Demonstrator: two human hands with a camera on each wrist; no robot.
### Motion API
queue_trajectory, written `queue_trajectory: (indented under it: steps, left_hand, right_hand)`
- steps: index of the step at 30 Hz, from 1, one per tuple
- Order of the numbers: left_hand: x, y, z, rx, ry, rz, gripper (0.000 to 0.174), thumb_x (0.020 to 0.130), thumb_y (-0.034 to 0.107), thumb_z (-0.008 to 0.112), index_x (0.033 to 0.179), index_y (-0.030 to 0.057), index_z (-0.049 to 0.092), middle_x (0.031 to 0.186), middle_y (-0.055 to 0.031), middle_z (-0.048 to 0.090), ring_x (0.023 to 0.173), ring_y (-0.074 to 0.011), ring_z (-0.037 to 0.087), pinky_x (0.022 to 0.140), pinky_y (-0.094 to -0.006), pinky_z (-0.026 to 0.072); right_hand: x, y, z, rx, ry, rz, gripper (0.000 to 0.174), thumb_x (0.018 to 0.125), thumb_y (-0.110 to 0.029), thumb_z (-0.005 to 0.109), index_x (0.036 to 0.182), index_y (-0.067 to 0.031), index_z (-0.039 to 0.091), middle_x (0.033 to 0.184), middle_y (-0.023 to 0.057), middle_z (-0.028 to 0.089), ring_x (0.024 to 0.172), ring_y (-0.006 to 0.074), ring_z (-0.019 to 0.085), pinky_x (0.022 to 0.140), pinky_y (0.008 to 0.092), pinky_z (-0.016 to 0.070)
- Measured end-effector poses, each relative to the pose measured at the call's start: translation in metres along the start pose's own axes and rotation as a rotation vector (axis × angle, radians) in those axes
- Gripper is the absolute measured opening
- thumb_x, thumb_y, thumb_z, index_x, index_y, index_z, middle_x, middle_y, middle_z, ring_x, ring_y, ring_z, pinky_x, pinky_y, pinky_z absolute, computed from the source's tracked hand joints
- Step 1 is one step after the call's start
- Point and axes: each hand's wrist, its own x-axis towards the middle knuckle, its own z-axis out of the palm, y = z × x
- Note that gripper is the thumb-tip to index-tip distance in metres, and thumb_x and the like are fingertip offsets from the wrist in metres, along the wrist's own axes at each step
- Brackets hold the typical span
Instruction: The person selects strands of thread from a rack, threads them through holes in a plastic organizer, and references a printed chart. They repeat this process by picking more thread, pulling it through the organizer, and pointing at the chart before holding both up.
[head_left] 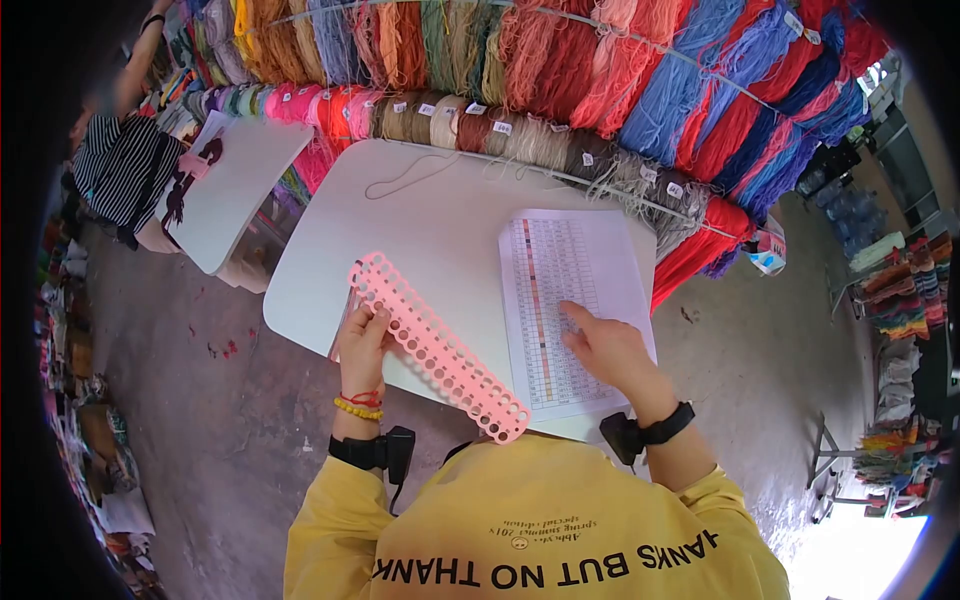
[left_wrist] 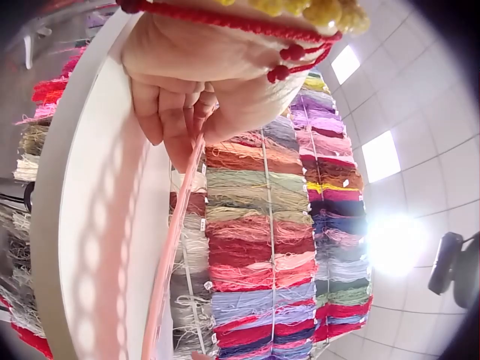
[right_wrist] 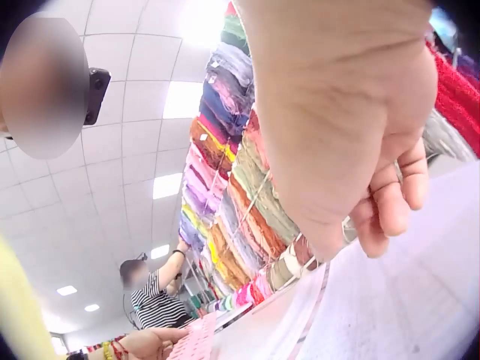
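A long pink board with rows of round holes (head_left: 437, 350) slants over the front of the white table (head_left: 330, 230). My left hand (head_left: 362, 350) pinches its left edge between thumb and fingers; in the left wrist view the hand (left_wrist: 202, 82) holds the board (left_wrist: 174, 240) edge-on above the tabletop. On the right lies a printed sheet (head_left: 610, 260) with a grid and a coloured column. My right hand (head_left: 612, 350) is over the sheet, index finger extended towards the grid, other fingers bent. Whether the fingertip touches the paper I cannot tell.
Hanks of coloured yarn (head_left: 550, 60) hang behind the table, with labelled bundles (head_left: 440, 120) below. A loose thread (head_left: 410, 180) lies at the table's back. Beyond a second white table (head_left: 240, 170), a person in a striped top (head_left: 125, 170) reaches up to the yarn.
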Motion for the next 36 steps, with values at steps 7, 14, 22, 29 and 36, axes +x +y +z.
queue_trajectory:
  steps: [7, 14, 22, 29, 36]
  left_hand:
    - [-0.003, 0.004, 0.004, -0.047, -0.008, -0.003, 0.009, 0.088, 0.011, 0.052, 0.087, 0.0036, 0.057, 0.075, -0.0003, 0.055, 0.064, -0.0067, 0.053, 0.058, -0.0201, 0.0455]
    - [-0.002, 0.006, 0.002, -0.015, 0.016, -0.046, 0.014, 0.089, 0.016, 0.053, 0.082, 0.0044, 0.057, 0.067, 0.0008, 0.054, 0.058, -0.0059, 0.052, 0.055, -0.0198, 0.0458]
    - [-0.001, 0.005, 0.004, 0.004, 0.013, -0.031, 0.009, 0.087, 0.012, 0.053, 0.085, 0.0031, 0.057, 0.068, 0.0000, 0.054, 0.058, -0.0062, 0.053, 0.054, -0.0192, 0.0455]
    - [-0.004, 0.006, 0.008, -0.014, 0.025, 0.004, 0.010, 0.086, 0.010, 0.053, 0.091, 0.0014, 0.055, 0.072, -0.0003, 0.054, 0.063, -0.0058, 0.053, 0.058, -0.0195, 0.0454]
    - [0.002, 0.000, 0.006, 0.098, 0.057, -0.022, 0.011, 0.086, 0.012, 0.055, 0.089, 0.0013, 0.055, 0.070, -0.0007, 0.054, 0.059, -0.0073, 0.053, 0.056, -0.0204, 0.0474]
  right_hand:
    - [0.003, 0.000, 0.013, -0.044, 0.075, 0.042, 0.045, 0.081, -0.031, 0.056, 0.122, -0.0146, 0.047, 0.070, 0.0166, 0.063, 0.066, 0.0328, 0.063, 0.064, 0.0440, 0.0491]
    - [0.003, 0.000, 0.014, -0.060, 0.082, 0.051, 0.045, 0.082, -0.033, 0.055, 0.122, -0.0149, 0.048, 0.069, 0.0163, 0.063, 0.066, 0.0326, 0.063, 0.064, 0.0434, 0.0495]
    - [0.005, 0.000, 0.012, -0.044, 0.082, 0.067, 0.045, 0.081, -0.035, 0.056, 0.121, -0.0176, 0.049, 0.069, 0.0139, 0.064, 0.067, 0.0324, 0.063, 0.065, 0.0428, 0.0499]
    - [0.006, 0.004, 0.014, -0.049, 0.058, 0.060, 0.046, 0.082, -0.036, 0.054, 0.124, -0.0183, 0.047, 0.071, 0.0135, 0.064, 0.068, 0.0323, 0.064, 0.066, 0.0436, 0.0498]
    - [0.006, 0.006, 0.012, -0.031, 0.033, 0.061, 0.048, 0.082, -0.038, 0.054, 0.125, -0.0195, 0.046, 0.071, 0.0149, 0.063, 0.071, 0.0344, 0.063, 0.069, 0.0442, 0.0485]
